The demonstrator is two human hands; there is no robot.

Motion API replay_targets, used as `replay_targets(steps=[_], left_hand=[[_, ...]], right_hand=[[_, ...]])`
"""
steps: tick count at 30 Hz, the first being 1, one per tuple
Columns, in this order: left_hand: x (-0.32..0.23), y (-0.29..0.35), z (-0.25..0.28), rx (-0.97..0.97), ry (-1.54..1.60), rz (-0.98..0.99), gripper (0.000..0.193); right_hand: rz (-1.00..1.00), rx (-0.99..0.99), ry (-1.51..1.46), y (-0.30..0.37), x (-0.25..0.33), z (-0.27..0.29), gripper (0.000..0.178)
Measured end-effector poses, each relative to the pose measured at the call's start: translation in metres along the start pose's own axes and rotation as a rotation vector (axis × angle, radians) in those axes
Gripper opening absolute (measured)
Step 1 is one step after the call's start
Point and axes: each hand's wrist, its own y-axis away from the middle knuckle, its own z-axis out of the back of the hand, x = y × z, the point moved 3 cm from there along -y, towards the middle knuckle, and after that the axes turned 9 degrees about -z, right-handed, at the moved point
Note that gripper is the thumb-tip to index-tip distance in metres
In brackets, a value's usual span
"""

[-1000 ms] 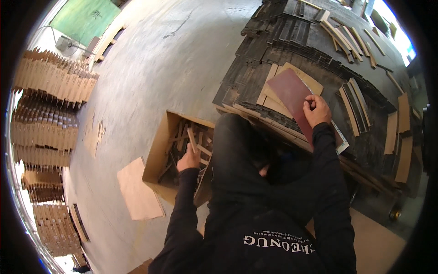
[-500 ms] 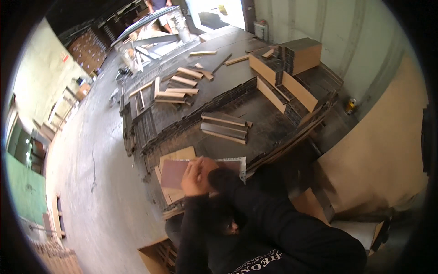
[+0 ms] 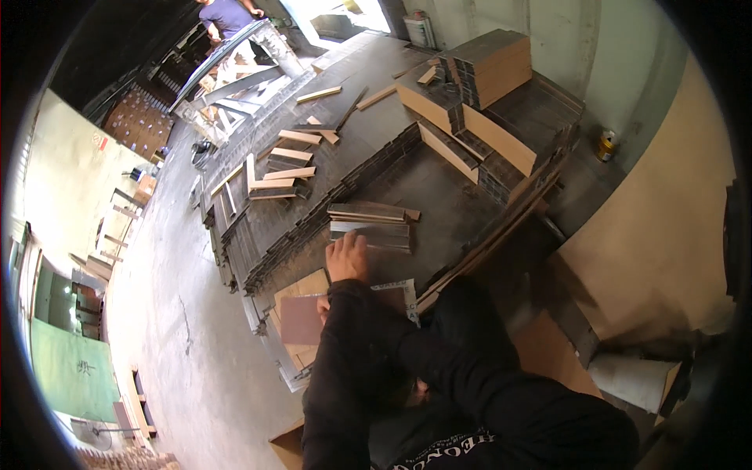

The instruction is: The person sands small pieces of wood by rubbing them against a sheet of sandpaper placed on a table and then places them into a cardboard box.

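My right hand reaches forward, fingers curled over the left end of a wooden strip with a dark top. More strips lie just beyond it. Below, a reddish-brown sheet that looks like sandpaper lies on a pale board; its printed pale edge shows to the right of my sleeves. Of my left hand only a bit shows, resting at the sheet. The right sleeve appears to cover the rest, so its grip is hidden.
Pale-edged strips lie scattered on the dark stacked boards. Higher stacks stand far right. A person is beyond a frame-like structure. A yellow can stands by the wall; a large tan panel is at right.
My right hand has left the spot beside my left hand and moved forward onto the strip. The left hand is now mostly covered. The view has tilted, showing more of the far person.
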Motion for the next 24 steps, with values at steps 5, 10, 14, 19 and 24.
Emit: replay_targets(steps=[5,10,14,19,24], left_hand=[[-0.008,-0.001,0.002,-0.027,-0.026,0.002,0.024],[0.001,0.005,0.003,0.023,-0.099,0.074,0.029],[-0.005,0.003,0.032,-0.303,0.009,0.084,0.026],[0.051,0.086,0.100,-0.341,0.178,0.749,0.015],[0.075,0.199,0.052,0.162,0.170,0.802,0.045]], right_hand=[[0.002,0.001,0.001,-0.004,0.002,0.003,0.013],[0.011,0.008,-0.012,-0.007,0.005,-0.003,0.013],[0.008,-0.029,-0.013,-0.012,-0.011,0.005,0.013],[-0.054,0.016,0.011,-0.016,-0.008,0.006,0.012],[-0.017,-0.039,0.051,-0.015,-0.002,-0.001,0.013]])
